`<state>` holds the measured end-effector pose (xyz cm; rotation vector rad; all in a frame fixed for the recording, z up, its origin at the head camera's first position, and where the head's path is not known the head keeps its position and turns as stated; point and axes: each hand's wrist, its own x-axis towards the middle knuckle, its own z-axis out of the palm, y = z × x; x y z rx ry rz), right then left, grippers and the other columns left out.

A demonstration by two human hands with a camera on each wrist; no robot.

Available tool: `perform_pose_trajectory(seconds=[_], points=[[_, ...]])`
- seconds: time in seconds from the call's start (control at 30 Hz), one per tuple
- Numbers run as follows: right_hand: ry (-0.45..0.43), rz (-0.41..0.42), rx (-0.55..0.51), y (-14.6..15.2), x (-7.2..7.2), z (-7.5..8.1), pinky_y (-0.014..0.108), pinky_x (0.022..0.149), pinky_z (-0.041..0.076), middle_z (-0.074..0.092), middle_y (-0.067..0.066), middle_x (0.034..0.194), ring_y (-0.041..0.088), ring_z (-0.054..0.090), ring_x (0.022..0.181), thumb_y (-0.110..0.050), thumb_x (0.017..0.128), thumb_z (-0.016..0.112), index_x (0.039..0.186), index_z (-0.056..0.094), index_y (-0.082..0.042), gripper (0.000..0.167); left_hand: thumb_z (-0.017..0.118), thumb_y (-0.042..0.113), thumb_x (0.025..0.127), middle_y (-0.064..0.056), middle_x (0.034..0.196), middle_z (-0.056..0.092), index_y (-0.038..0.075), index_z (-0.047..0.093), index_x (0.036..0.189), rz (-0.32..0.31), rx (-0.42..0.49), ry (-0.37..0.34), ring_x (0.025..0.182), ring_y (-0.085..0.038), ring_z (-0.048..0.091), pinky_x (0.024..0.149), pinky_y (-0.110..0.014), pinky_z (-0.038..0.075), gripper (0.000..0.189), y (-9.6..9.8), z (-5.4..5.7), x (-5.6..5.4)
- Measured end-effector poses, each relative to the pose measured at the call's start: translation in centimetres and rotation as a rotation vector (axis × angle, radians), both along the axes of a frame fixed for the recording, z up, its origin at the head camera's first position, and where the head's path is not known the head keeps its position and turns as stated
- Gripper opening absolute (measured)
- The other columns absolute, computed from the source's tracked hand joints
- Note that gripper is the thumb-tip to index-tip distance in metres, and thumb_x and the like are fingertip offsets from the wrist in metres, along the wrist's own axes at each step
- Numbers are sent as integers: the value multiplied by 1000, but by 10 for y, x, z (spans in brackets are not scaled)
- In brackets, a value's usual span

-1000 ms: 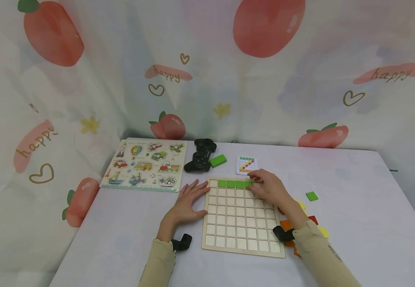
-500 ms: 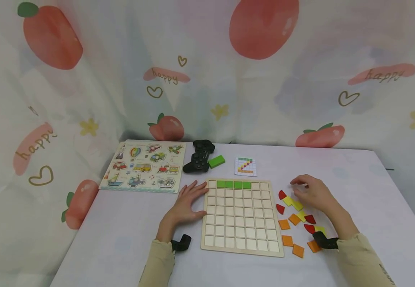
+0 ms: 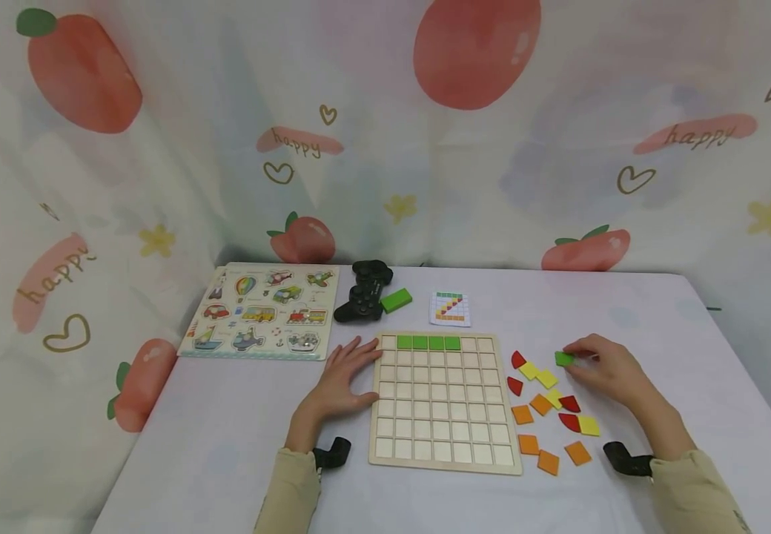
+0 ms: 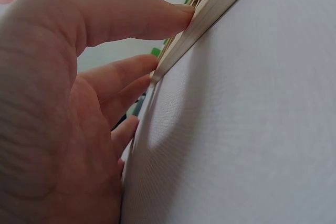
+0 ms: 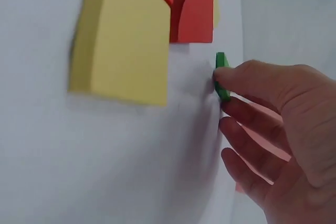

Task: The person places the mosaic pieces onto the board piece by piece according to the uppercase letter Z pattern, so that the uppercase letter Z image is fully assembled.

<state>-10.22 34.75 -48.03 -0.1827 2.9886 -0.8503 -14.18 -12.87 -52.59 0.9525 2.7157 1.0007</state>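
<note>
At the left, a vehicle puzzle (image 3: 260, 311) is laid on the worktop (image 3: 659, 326). The left hand (image 3: 340, 380) is rested flat, fingers straight, against the left edge of the grid board (image 3: 440, 404), nothing being held. Right of the board, loose tiles (image 3: 548, 408) are scattered. The green tile (image 3: 564, 359) is pinched in the right hand's (image 3: 609, 371) grip, just beyond them.

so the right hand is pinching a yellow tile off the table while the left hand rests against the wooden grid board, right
Not quite: the tile that the right hand pinches is green, not yellow; the head view shows the green tile at its fingertips. The left hand does rest against the wooden grid board.
</note>
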Motion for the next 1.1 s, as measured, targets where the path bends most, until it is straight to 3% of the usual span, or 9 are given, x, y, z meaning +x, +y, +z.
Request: perform_pose_trajectory(seconds=[0.3, 0.63, 1.1], points=[[76, -23, -54, -44, -16, -1, 56, 87, 49, 65, 18, 106, 35, 57, 97, -11, 85, 74, 112, 67, 2, 31, 70, 32, 76, -3, 157, 37, 10, 51, 144, 10, 16, 2, 148, -32, 20, 117, -55, 7, 74, -1, 0, 0], [97, 103, -104, -106, -43, -6, 51, 87, 49, 66, 12, 104, 30, 60, 95, -13, 87, 73, 110, 69, -1, 27, 71, 33, 77, -1, 157, 36, 12, 51, 144, 11, 7, 3, 149, -30, 19, 117, -53, 6, 74, 0, -3, -1], [86, 152, -69, -124, -54, -9, 44, 81, 48, 65, 9, 101, 25, 57, 88, -14, 85, 75, 99, 74, -2, 19, 70, 33, 77, 0, 158, 34, 13, 50, 145, 16, -13, -16, 149, -29, 17, 118, -52, 5, 74, 0, 0, -2]])
